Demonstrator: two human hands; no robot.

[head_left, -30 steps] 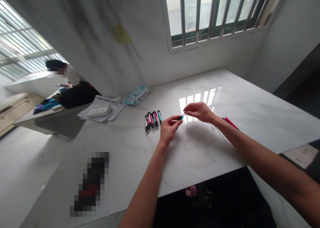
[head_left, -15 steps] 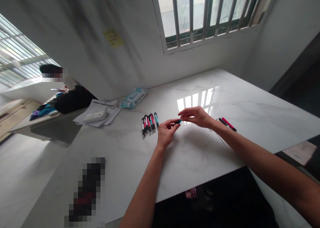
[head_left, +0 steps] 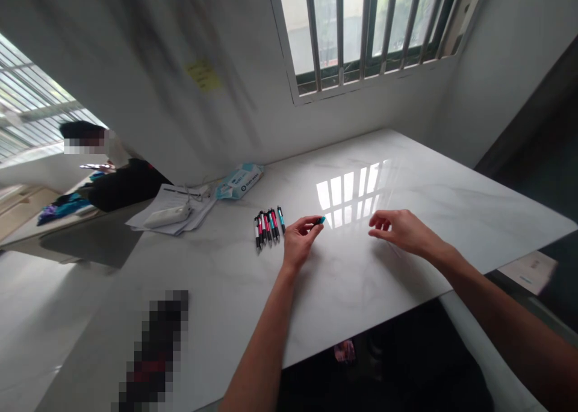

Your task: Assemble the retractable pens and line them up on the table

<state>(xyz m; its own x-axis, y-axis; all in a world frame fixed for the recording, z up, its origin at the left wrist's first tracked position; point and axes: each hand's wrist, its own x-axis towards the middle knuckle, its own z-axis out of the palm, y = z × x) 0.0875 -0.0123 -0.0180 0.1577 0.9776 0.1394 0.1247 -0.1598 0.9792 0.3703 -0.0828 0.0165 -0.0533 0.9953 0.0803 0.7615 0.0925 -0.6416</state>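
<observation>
The white marble table (head_left: 361, 279) lies bare between the left hand (head_left: 298, 243) and the right hand (head_left: 404, 231), so either could cross that gap unhindered. Bare slab also runs from the hands to the near edge, and from the right hand to the far right corner. Just left of the left hand a row of pens (head_left: 268, 224) blocks a sideways sweep. Farther left, toward the wall, a stack of papers (head_left: 169, 213) and a pack of wipes (head_left: 238, 180) crowd the far left part. A pixelated dark object (head_left: 151, 355) stands at the near left edge.
</observation>
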